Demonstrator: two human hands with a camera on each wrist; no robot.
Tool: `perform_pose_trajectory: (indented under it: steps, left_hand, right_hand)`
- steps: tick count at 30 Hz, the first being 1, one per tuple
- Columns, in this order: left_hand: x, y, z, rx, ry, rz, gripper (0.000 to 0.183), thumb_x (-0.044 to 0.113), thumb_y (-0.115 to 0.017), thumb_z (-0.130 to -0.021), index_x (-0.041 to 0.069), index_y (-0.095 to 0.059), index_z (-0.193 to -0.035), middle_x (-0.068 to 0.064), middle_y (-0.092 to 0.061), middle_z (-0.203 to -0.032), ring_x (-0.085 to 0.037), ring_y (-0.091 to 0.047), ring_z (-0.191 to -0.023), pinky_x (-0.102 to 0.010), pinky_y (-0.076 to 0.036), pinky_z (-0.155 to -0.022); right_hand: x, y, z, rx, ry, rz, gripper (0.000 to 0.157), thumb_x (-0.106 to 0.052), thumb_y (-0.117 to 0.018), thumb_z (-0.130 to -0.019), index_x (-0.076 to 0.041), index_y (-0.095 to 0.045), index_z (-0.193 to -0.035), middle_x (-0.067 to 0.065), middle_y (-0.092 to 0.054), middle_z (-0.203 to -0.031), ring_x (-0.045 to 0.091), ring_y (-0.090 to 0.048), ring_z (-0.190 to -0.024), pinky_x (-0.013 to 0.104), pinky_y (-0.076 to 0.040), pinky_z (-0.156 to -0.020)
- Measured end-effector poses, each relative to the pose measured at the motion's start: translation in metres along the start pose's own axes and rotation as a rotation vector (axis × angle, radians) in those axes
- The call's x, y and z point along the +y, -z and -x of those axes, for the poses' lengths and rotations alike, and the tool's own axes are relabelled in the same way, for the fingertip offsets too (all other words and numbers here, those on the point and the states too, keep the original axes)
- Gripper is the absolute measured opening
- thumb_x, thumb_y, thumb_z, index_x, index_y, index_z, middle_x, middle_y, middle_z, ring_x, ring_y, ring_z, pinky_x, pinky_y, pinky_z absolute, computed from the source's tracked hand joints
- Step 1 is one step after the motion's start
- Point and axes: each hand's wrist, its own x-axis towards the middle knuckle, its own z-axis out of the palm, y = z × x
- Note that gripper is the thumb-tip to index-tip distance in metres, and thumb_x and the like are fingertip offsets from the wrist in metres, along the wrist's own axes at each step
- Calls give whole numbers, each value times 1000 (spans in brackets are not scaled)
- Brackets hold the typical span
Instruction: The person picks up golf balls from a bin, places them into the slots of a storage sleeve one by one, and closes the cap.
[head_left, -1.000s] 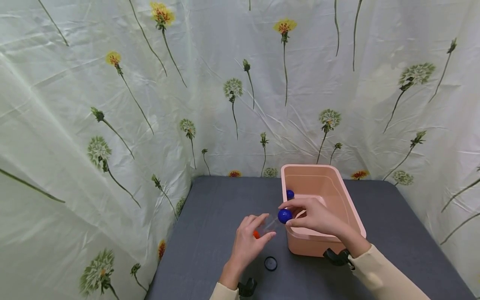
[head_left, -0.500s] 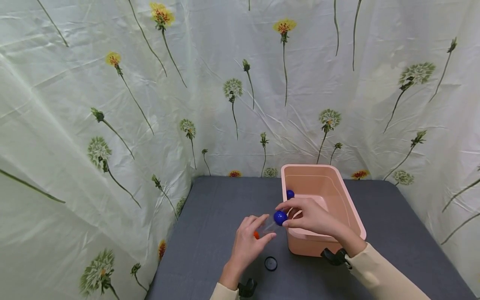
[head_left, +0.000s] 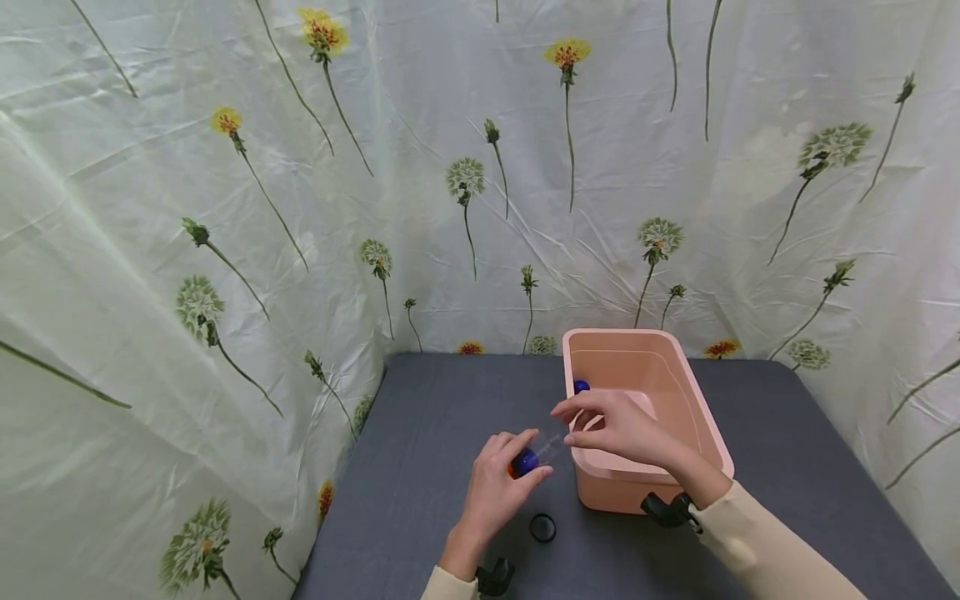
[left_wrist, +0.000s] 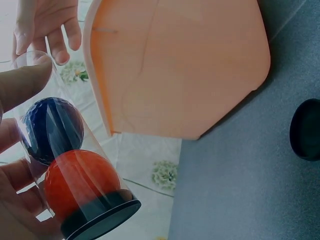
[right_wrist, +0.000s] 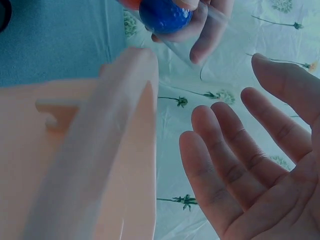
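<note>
My left hand point(head_left: 493, 479) grips a clear plastic tube point(head_left: 552, 447), thumb on one side and fingers on the other. The tube is tilted, its open end toward my right hand, with a black cap point(left_wrist: 102, 220) on its lower end. Inside, an orange-red ball point(left_wrist: 82, 182) sits against that cap and a dimpled blue ball point(left_wrist: 52, 130) lies on it. My right hand point(head_left: 618, 427) holds nothing; its fingers are spread and relaxed just beyond the tube's mouth, over the bin's near left corner. A loose black cap point(head_left: 542, 528) lies on the table near my left wrist.
A pink bin point(head_left: 607, 493) stands on the dark grey table point(head_left: 465, 392), right of the tube, with another blue ball point(head_left: 581, 386) inside at its left wall. A flower-print curtain point(head_left: 450, 250) hangs behind the table and along its left side.
My right hand has moved slightly left and let go of the blue ball, which has gone down the tube onto the orange-red one. My left hand has stayed in place.
</note>
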Motion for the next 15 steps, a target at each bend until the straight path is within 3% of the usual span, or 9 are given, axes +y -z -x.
perform_pose_trajectory:
  steps: [6,11,15]
  left_hand:
    - [0,1,-1,10,4,11,53,39,-84,-82,28,-67,-131,8,-62,-104,-9,-50,-89,-25,-50,-72]
    - [-1,1,-1,9,6,4,53,51,-77,-84,30,-66,-132,9,-62,-104,-9,-50,-89,-25,-50,-72]
    - [-2,1,0,15,4,4,54,54,-75,-84,31,-66,-132,10,-62,-104,-8,-50,-89,-25,-50,-72]
  right_hand:
    - [8,13,-11,26,13,28,34,-25,-77,-91,-22,-69,-123,-1,-70,-108,17,-68,-93,30,-57,-78]
    - [22,25,-24,42,14,59,32,-17,-76,-92,-16,-70,-123,8,-71,-104,21,-67,-91,32,-57,-75]
    - [35,34,-32,40,-32,76,34,-16,-75,-93,-13,-69,-126,10,-71,-106,23,-68,-93,33,-56,-76]
